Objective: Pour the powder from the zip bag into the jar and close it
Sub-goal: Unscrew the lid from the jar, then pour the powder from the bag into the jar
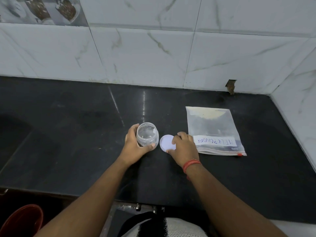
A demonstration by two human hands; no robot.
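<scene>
The clear plastic jar, open, empty and probably light and slippery, is gripped around its wall by the left hand. The round white lid lies at its 3 o'clock on the dark, glossy table, held by the right hand. The soft, floppy zip bag lies flat further toward 3 o'clock; it is best lifted near its zip edge.
</scene>
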